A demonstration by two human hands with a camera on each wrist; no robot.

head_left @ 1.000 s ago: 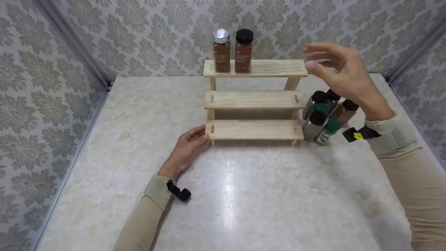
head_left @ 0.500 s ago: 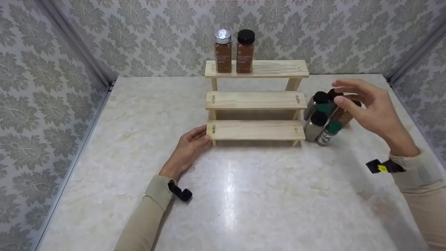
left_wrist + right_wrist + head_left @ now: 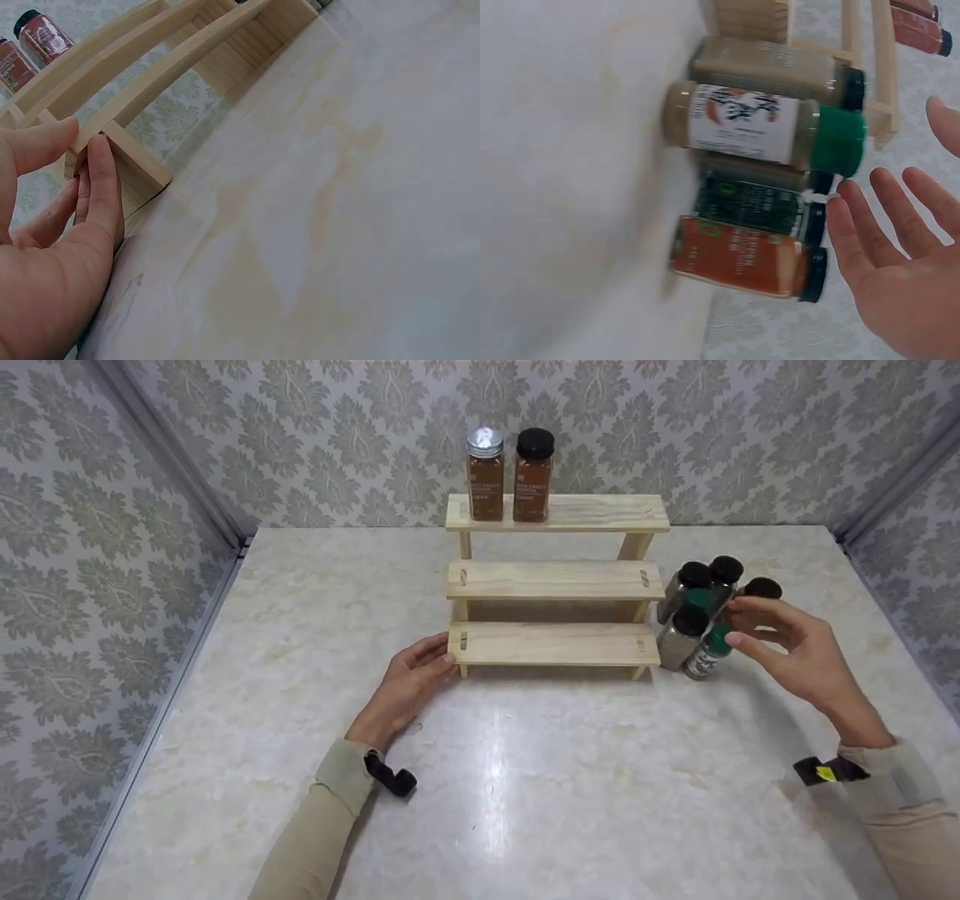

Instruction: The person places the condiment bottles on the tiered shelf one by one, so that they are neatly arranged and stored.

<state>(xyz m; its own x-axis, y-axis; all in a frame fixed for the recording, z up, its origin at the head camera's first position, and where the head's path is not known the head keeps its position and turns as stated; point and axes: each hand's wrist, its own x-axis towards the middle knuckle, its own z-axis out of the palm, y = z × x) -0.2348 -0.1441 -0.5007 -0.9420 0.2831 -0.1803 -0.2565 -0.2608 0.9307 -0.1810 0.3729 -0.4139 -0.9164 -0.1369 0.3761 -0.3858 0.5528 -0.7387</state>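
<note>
A three-tier wooden shelf rack stands on the table. My left hand pinches the left end of its lowest board; in the left wrist view the thumb lies on the board and the fingers reach beneath it. My right hand is beside the spice jars at the rack's right, fingers spread and loosely bent around nothing. Its fingertips are close to the green cap of a shaker jar with a white label. Behind that jar stand a jar of orange-red spice, a dark green herb jar and several others.
Two red sweet pepper jars stand on the top board, one silver-capped, one black-capped. A grey-beige jar is right against the rack's right end. Patterned walls enclose the marbled table.
My right hand has come down from beside the top board to the jars at the right. The left hand has stayed at the rack's lower left end.
</note>
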